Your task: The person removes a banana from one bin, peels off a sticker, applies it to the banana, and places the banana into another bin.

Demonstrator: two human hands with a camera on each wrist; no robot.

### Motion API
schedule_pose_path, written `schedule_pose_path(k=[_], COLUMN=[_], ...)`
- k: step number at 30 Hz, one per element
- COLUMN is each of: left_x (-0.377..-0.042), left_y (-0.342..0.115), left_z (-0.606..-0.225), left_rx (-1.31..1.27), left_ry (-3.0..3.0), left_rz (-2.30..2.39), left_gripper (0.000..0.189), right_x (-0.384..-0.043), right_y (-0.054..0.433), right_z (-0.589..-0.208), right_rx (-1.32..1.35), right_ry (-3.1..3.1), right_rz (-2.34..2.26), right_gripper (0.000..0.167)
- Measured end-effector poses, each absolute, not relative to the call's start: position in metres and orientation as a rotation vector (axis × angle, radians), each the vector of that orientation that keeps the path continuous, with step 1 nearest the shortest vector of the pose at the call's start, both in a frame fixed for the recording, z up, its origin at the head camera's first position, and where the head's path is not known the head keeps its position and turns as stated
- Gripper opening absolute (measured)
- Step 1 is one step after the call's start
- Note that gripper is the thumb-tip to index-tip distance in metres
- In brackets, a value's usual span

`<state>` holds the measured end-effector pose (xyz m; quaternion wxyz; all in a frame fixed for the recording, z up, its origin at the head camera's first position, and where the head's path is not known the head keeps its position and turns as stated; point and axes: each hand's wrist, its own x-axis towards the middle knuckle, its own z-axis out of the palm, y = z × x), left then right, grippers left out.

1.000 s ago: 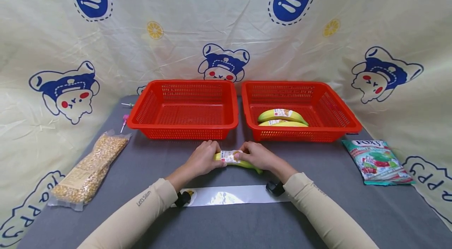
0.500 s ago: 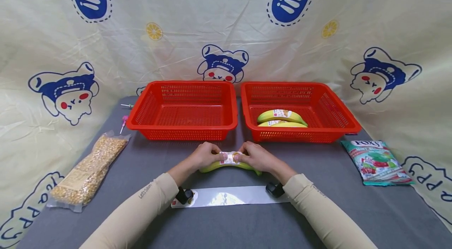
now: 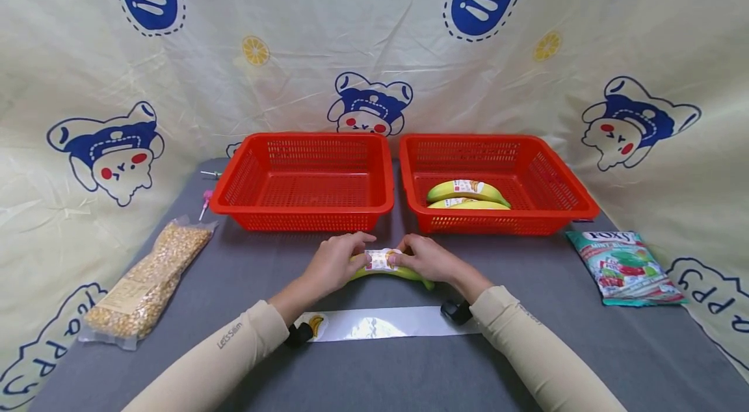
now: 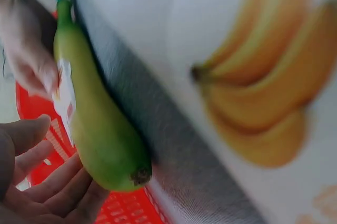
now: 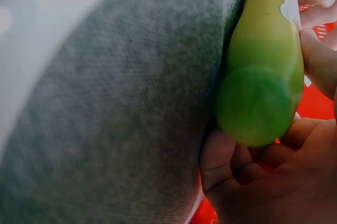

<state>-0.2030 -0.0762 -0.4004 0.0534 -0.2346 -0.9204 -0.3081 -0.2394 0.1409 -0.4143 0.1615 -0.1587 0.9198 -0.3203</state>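
Note:
A single yellow-green banana (image 3: 404,272) lies across the grey table, a white printed label (image 3: 379,260) wrapped over its middle. My right hand (image 3: 430,259) holds it toward its stem end, thumb on the label and fingers behind. My left hand (image 3: 335,262) is at the other end. In the left wrist view its thumb stands off the banana (image 4: 102,108), while the loosely bent fingers lie along the far side. The right wrist view has the banana (image 5: 263,45) end-on, with my curled right fingers (image 5: 218,150) beneath and behind it.
A glossy white strip (image 3: 386,323) with a printed banana picture lies nearer me. Two red baskets (image 3: 301,219) stand behind; the right basket (image 3: 552,217) contains labelled bananas (image 3: 465,189). A bag of corn kernels (image 3: 149,279) lies left, a candy bag (image 3: 626,269) right.
My left hand first slid inward along the banana to the label, then eased its grip and drew back left with fingers spreading. The right hand keeps its place.

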Motion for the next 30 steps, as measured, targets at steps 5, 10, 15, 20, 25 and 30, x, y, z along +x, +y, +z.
schedule_pose_path(k=[5, 10, 15, 20, 25, 30], left_x=[-0.194, -0.195, -0.200, -0.203, -0.204, -0.204], left_y=[-0.075, -0.075, -0.073, -0.072, -0.072, -0.073], left_z=[-0.402, -0.405, -0.407, -0.409, -0.409, -0.410], left_rx=[-0.817, -0.860, -0.839, -0.769, -0.751, -0.775], left_ry=[-2.754, -2.735, -2.729, -2.785, -2.815, -2.804], left_rz=[-0.640, -0.537, -0.533, -0.618, -0.662, -0.665], left_gripper=[0.026, 0.029, 0.032, 0.031, 0.032, 0.034], right_x=[-0.241, -0.241, -0.240, -0.239, -0.234, -0.227], right_y=[0.141, 0.140, 0.139, 0.138, 0.137, 0.135], right_z=[-0.413, -0.413, -0.413, -0.414, -0.411, -0.408], right_rx=[-0.438, -0.446, -0.480, -0.508, -0.588, -0.717], right_ry=[2.615, 2.626, 2.673, 2.705, 2.831, 2.985], right_rz=[-0.908, -0.905, -0.897, -0.873, -0.771, -0.703], right_gripper=[0.029, 0.029, 0.028, 0.029, 0.032, 0.035])
